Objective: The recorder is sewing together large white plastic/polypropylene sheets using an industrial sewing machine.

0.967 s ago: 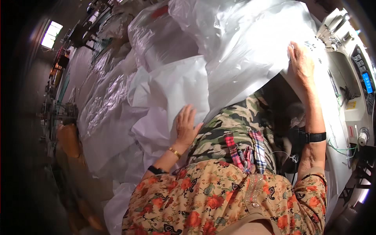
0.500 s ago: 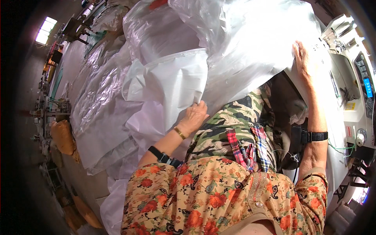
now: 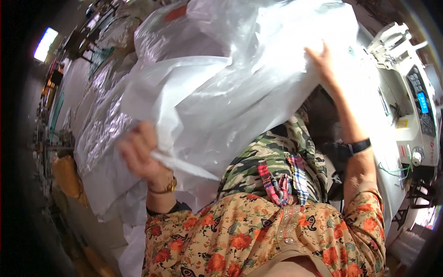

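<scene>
A large white plastic-like sheet spreads before me and drapes over my lap. My left hand is raised at the left, its fingers closed on an edge of the white sheet; motion blurs it. A pointed flap of the sheet sticks out from that hand toward my lap. My right hand lies on the brightly lit part of the sheet, thumb and fingers spread apart. Glare washes out the sheet around its fingertips.
A white sewing machine with a lit blue display stands at the right, a green thread beside its knob. Crinkled clear plastic heaps up on the left. A brown bundle sits past it at the far left.
My left hand has moved left and lifted, pulling the sheet's edge with it. My right hand has shifted left across the sheet, its fingers now more spread.
</scene>
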### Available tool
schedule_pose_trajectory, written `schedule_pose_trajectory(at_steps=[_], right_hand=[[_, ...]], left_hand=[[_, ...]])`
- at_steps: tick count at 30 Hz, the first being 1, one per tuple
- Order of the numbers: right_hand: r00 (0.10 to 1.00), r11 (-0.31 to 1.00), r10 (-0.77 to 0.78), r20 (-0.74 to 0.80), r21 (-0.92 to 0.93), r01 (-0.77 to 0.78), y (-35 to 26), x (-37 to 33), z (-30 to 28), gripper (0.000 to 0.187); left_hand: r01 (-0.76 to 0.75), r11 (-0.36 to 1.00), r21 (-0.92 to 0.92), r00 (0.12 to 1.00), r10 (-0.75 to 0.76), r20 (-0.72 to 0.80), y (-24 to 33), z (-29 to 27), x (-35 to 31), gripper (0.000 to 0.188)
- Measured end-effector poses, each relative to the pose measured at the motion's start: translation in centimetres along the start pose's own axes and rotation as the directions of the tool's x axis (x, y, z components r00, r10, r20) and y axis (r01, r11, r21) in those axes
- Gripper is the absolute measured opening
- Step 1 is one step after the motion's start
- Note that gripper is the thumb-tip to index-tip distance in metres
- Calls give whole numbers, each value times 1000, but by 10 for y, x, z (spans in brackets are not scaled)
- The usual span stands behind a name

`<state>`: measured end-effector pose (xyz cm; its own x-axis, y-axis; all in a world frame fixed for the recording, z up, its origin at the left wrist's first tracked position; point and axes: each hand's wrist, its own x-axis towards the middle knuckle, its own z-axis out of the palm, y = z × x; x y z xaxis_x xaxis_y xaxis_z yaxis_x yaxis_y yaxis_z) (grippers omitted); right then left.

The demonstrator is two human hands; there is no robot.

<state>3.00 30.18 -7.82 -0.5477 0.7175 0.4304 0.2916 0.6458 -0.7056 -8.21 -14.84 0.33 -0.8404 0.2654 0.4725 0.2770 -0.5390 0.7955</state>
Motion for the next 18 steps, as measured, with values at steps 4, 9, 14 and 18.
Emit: schedule_pose_trajectory(at_steps=[4,9,14,18], right_hand=[[940,906,-308,-143,-345,244,-86,-19,67,48],[682,273,-109,723,682,-679,-236,-83,131,59],[-31,459,-873,487,797,-392,-334,-154,136,52],[349,320,-925,148,798,511,-333,-86,145,44]], left_hand=[[-62,998,30,998,62,-9,15,22,-6,43],[-207,972,107,978,209,-1,20,12,-3,34],[-482,847,225,875,478,76,38,3,29,29],[-814,475,335,569,769,291,51,11,77,29]])
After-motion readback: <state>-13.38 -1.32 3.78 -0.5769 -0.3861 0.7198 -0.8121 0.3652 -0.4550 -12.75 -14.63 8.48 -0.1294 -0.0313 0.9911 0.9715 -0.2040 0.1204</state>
